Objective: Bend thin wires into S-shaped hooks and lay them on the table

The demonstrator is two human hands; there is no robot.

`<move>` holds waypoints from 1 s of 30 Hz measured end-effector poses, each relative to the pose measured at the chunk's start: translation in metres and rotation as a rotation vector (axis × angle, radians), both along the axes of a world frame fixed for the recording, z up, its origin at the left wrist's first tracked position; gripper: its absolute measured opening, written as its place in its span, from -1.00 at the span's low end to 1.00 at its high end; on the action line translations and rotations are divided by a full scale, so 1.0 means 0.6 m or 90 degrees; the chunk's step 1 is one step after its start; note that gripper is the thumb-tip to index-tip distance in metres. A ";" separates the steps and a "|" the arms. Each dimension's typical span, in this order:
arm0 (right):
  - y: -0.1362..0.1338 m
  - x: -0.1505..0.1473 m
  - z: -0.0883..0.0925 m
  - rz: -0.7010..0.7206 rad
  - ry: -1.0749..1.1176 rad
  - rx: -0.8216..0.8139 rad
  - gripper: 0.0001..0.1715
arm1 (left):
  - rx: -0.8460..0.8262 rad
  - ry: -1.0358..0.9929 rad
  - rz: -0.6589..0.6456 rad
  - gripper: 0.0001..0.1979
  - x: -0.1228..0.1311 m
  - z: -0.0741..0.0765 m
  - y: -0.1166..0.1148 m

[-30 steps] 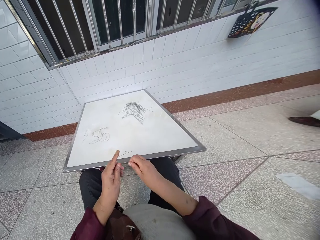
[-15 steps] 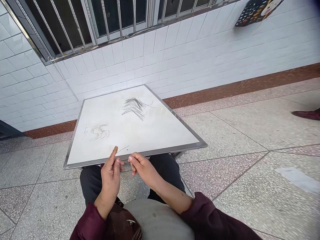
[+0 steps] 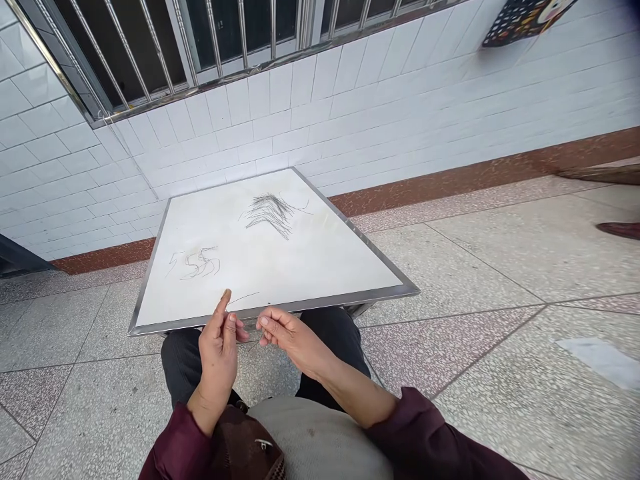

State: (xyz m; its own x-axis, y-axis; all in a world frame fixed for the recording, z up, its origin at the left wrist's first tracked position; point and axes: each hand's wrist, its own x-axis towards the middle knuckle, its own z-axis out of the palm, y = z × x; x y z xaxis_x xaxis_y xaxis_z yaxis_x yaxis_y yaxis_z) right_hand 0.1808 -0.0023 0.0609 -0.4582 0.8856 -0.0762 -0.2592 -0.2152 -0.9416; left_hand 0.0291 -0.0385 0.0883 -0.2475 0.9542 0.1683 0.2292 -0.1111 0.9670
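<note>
My left hand (image 3: 219,347) is above the near edge of a white-topped table (image 3: 320,267). Its index finger points up and its thumb lies close against that finger; what may be between them is too fine to see. A thin dark strand (image 3: 245,297) runs from beside this index finger across the tabletop. Thumb and fingers of my right hand (image 3: 287,337) are pinched together just right of it, and anything in the pinch is hidden. Farther back lies a pile of fine dark strands (image 3: 270,212). A looser group of curved strands (image 3: 197,262) rests at the left.
A metal rim (image 3: 350,300) borders the table, which stands against a white tiled wall (image 3: 210,140). Barred windows (image 3: 235,40) are above. On the right, a person's shoe (image 3: 620,230) and a white sheet (image 3: 600,360) are on the floor; a patterned bag (image 3: 523,23) hangs on the wall.
The view has shifted slightly. My left hand has moved a little left and the right hand a little right and down. Part of another shoe has come in at the right.
</note>
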 end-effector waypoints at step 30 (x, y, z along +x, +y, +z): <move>-0.024 -0.029 -0.006 -0.032 0.144 -0.102 -0.50 | -0.022 -0.075 -0.035 -0.48 0.000 -0.008 0.002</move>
